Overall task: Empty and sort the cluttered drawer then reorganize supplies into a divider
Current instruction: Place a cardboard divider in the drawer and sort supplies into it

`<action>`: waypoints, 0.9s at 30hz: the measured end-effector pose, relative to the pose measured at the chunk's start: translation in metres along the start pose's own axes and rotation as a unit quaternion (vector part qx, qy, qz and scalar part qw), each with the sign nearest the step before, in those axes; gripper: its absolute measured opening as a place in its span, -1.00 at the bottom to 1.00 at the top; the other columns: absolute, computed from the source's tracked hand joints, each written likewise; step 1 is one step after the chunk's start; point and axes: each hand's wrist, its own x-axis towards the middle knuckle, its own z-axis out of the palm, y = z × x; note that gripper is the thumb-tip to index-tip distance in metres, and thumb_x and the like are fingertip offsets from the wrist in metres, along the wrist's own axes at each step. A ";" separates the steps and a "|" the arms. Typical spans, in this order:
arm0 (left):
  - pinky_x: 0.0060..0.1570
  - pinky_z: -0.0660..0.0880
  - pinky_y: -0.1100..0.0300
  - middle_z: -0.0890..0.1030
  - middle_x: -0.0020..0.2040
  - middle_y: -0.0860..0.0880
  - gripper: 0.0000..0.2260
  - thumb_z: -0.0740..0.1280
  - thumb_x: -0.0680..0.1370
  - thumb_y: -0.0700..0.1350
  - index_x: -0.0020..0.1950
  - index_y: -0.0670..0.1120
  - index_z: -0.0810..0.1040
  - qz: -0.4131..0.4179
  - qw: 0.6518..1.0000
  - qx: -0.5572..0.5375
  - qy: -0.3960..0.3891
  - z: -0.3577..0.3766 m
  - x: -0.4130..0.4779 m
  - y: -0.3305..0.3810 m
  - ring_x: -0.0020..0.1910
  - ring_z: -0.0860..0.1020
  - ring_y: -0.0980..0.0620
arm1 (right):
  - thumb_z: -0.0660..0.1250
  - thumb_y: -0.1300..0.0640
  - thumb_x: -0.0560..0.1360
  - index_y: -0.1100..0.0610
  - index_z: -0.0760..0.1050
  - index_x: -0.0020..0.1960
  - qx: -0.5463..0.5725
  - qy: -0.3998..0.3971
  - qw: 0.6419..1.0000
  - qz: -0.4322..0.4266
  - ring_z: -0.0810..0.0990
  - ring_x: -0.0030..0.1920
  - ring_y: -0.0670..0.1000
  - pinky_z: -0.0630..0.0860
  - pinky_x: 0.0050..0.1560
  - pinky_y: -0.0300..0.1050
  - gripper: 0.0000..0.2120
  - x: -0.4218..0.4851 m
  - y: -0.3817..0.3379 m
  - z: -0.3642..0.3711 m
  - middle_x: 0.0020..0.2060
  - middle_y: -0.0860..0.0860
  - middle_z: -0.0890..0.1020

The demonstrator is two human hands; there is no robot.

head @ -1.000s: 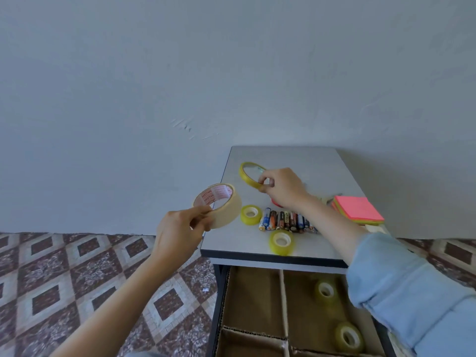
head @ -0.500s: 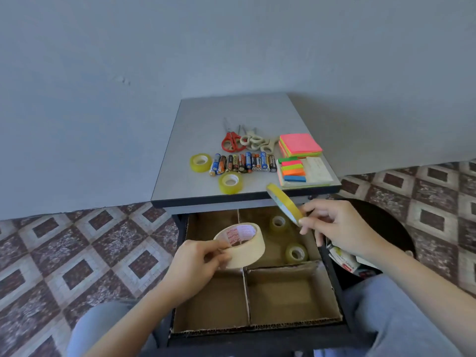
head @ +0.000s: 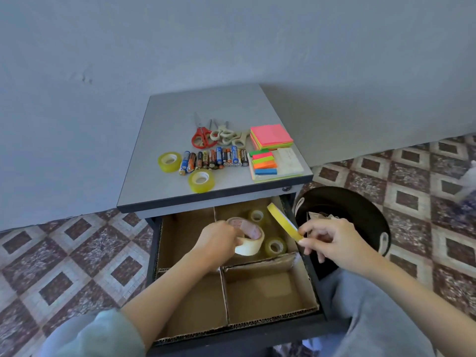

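Nearest you: drawer [head: 231, 341], standing open, lined with a cardboard divider [head: 223, 292] of four compartments, the two near ones showing plain cardboard floors. Next: your left hand [head: 219, 243], fingers curled over the rim of the wide masking tape roll [head: 251, 242]. The roll sits low in the far-right compartment, between two small clear tape rolls [head: 275, 246]; whether it rests on the cardboard cannot be told. Beside it: your right hand [head: 332, 243], thumb and forefinger pinching the thin yellow tape roll [head: 283, 222], which is tilted on edge above that compartment's right wall. Step in hand, by my reading: refilling, with tapes gathered into one compartment. The next move calls for releasing the wide roll once it is seated, then lowering the thin roll into whatever room remains. That room looks tight, so stand it against the wall or lay it flat, and mind you do not knock the small rolls. Right of the drawer: black bin [head: 360, 210] holding crumpled paper, close under your right hand, so a slip could drop the thin roll in. Farther: tabletop [head: 180, 119], bearing two yellowish tape rolls [head: 201, 180], a row of batteries [head: 213, 159], scissors [head: 203, 136], sticky notes [head: 271, 135] and index flags [head: 264, 163], all not yet filed.
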 end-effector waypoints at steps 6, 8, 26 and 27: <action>0.08 0.29 0.19 0.59 0.06 -0.07 -0.76 0.15 0.60 -0.14 0.14 -0.05 0.59 0.018 0.993 0.109 -0.029 0.021 0.013 0.001 0.08 0.47 -0.03 | 0.39 0.25 0.47 -0.04 0.54 -0.16 0.006 0.004 1.000 0.022 0.48 -0.54 -0.12 0.51 -0.33 -0.23 -0.81 -0.007 0.010 -0.004 -0.41 -0.04 0.66; 0.11 0.28 0.19 0.60 0.06 -0.07 -0.75 0.16 0.59 -0.13 0.16 -0.04 0.59 0.017 0.993 0.114 -0.026 0.026 0.015 0.001 0.09 0.46 -0.02 | 0.39 0.25 0.47 -0.05 0.54 -0.15 0.006 0.007 1.000 0.030 0.48 -0.54 -0.13 0.51 -0.32 -0.24 -0.81 -0.008 0.013 -0.005 -0.41 -0.05 0.66; 0.12 0.47 -0.01 0.51 0.20 -0.10 -0.63 0.26 0.56 0.03 0.31 -0.10 0.49 0.025 0.981 -0.061 0.182 0.048 -0.014 -0.033 0.15 0.49 -0.11 | 0.40 0.18 0.46 -0.10 0.52 -0.15 -0.070 -0.007 0.997 0.023 0.49 -0.50 -0.18 0.43 -0.34 -0.32 -0.82 0.013 0.021 0.019 -0.44 -0.07 0.63; 0.20 0.42 -0.02 0.42 0.33 -0.11 -0.51 0.18 0.56 0.15 0.40 -0.10 0.39 -0.011 0.984 -0.067 0.165 0.050 -0.020 -0.038 0.27 0.42 -0.12 | 0.41 0.18 0.46 -0.09 0.54 -0.14 -0.081 -0.009 0.997 0.017 0.50 -0.48 -0.18 0.41 -0.33 -0.32 -0.84 0.016 0.022 0.022 -0.45 -0.10 0.61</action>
